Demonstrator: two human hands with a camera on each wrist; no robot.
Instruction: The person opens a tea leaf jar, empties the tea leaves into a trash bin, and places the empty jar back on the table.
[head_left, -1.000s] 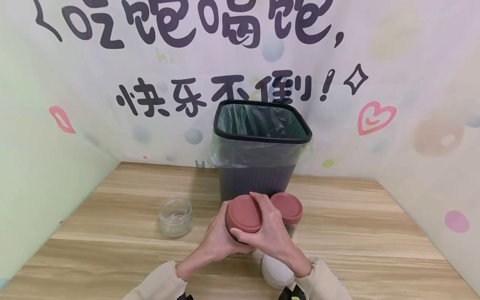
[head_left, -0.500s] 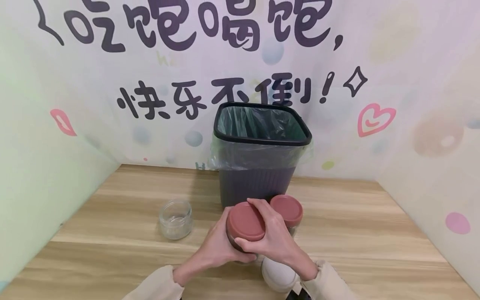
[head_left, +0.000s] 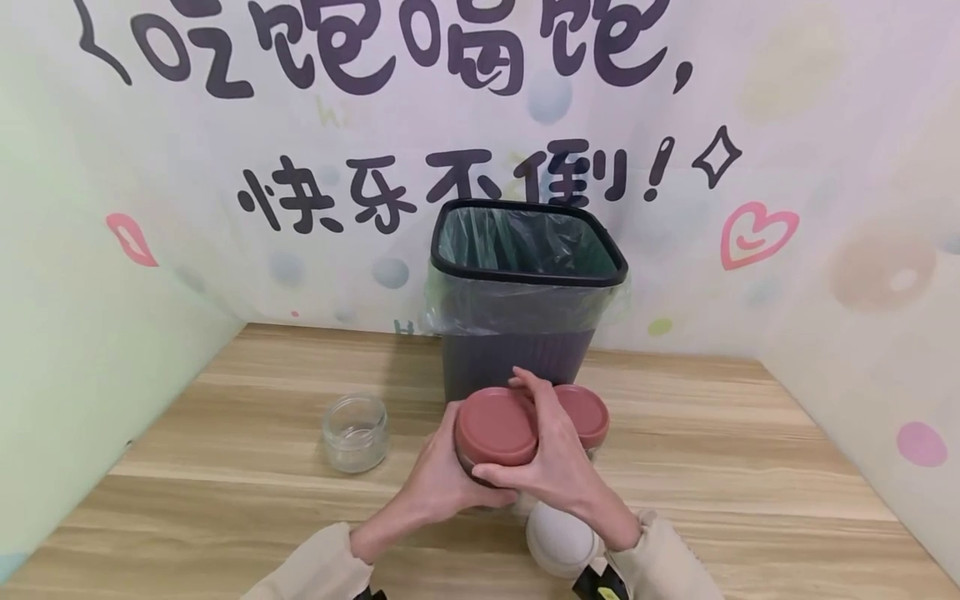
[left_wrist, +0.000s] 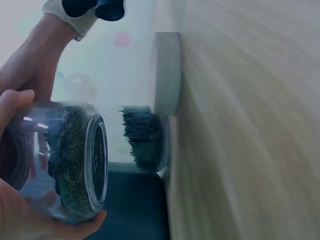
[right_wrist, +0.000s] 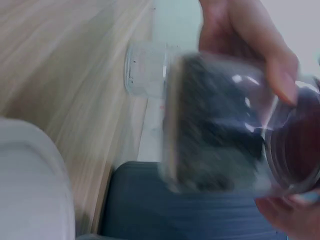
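Observation:
A clear glass jar with a dark, dried-leaf filling [left_wrist: 70, 160] and a pink-red lid [head_left: 497, 425] is held up off the table between both hands. My left hand [head_left: 438, 475] grips its glass body from the left, thumb along the front. On the lid's right side lies my right hand [head_left: 555, 467], thumb at the near edge and fingers around the far edge, the forefinger raised a little. The lid sits on the jar. Just behind the right hand stands a second jar with the same pink-red lid [head_left: 583, 414], partly hidden, its dark contents [left_wrist: 142, 140] showing in the left wrist view.
An uncovered clear glass jar [head_left: 356, 433] stands on the wooden table [head_left: 225, 500] to the left. A white domed object [head_left: 561, 540] lies near my right wrist. Behind the jars a dark bin [head_left: 517, 358] with a plastic liner stands against the printed wall.
My right hand's fingers have loosened and slid back to the right around the lid, baring more of its top. The left hand keeps its grip on the jar.

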